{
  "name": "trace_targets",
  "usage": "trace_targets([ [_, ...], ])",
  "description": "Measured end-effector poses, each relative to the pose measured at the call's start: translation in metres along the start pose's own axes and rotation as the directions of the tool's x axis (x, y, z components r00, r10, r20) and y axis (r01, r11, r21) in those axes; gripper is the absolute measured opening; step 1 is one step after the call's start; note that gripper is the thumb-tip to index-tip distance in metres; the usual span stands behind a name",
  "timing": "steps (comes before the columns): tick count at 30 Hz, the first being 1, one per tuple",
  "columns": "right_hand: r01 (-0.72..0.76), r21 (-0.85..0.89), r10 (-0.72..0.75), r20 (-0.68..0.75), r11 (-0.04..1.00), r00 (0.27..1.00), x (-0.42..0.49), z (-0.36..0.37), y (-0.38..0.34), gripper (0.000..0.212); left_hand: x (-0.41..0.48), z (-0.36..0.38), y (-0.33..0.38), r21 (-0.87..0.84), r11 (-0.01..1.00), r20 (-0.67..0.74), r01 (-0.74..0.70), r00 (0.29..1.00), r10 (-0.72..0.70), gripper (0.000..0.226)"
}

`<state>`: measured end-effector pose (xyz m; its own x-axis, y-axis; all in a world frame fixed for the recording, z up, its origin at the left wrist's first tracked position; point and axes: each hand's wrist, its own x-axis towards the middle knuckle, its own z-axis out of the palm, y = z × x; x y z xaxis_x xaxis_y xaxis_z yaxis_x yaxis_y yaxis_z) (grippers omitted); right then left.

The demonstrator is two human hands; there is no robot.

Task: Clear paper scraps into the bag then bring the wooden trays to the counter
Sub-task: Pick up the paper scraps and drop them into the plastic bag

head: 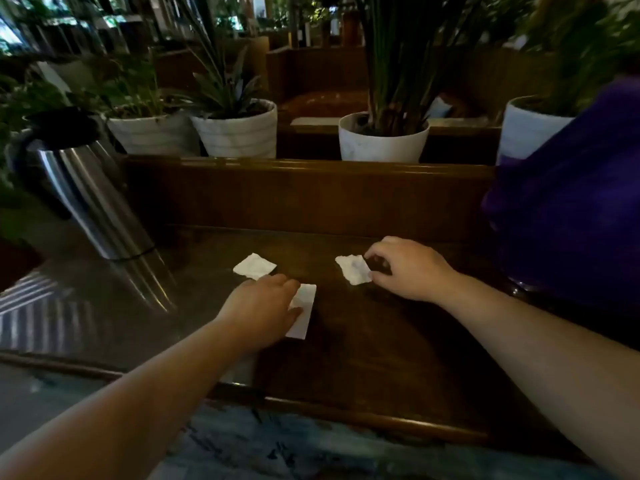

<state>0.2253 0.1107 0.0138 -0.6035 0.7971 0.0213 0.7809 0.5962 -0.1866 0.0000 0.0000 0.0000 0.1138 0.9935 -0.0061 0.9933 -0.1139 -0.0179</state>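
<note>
Three white paper scraps lie on a dark wooden table [363, 341]. My left hand [263, 308] rests on the near, narrow scrap [304, 311], fingers pressed on its left edge. A second scrap [254, 266] lies free just beyond that hand. My right hand [407, 268] pinches the right edge of the crumpled third scrap [353, 269] between thumb and fingers. A purple bag [571, 209] stands at the table's right end, close to my right hand. No wooden tray is visible.
A steel thermos jug [83, 192] stands at the left. A dark wooden ledge [304, 168] runs along the back with several white plant pots [381, 140] behind it. The table's front rim [346, 414] is near me, with a patterned floor below.
</note>
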Motion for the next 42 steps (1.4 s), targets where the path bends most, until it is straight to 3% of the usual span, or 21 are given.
trace_targets([
  [5,0.032,0.011,-0.032,0.052,0.999,0.998,0.03,0.007,0.019,0.037,0.02,0.019,0.001,-0.001,0.998,0.033,0.068,0.997,-0.068,0.044],
  [14,0.116,-0.027,-0.111,0.14,0.993,0.984,0.065,0.026,0.017,0.022,0.018,0.039,-0.004,-0.059,0.993,-0.157,-0.103,0.983,0.093,0.023],
  [19,0.077,-0.025,-0.072,0.14,0.997,0.988,0.076,0.029,0.009,0.008,0.024,0.022,-0.027,-0.076,0.989,-0.195,-0.125,0.975,0.108,0.028],
  [24,0.067,-0.015,-0.065,0.097,0.998,0.993,0.079,0.027,-0.002,0.009,0.04,0.005,-0.074,-0.043,0.999,-0.257,-0.008,0.966,-0.004,0.026],
  [27,0.073,0.007,-0.073,0.068,0.997,0.995,0.08,0.024,-0.007,0.011,0.057,0.009,-0.099,-0.024,0.997,-0.198,0.08,0.977,-0.083,0.026],
  [31,0.044,0.023,-0.045,0.037,0.999,0.998,0.077,0.02,-0.005,0.011,0.072,0.025,-0.111,-0.023,0.99,0.041,0.136,0.99,-0.135,0.039],
  [38,-0.058,0.044,0.059,-0.017,0.997,0.998,0.059,0.009,0.017,0.011,0.087,0.026,-0.09,0.023,0.999,0.047,-0.025,0.999,0.024,0.031],
  [42,-0.153,0.052,0.156,-0.069,0.987,0.985,0.039,-0.003,0.042,0.007,0.096,0.013,-0.054,-0.088,0.984,-0.066,-0.152,0.987,0.147,0.023],
])
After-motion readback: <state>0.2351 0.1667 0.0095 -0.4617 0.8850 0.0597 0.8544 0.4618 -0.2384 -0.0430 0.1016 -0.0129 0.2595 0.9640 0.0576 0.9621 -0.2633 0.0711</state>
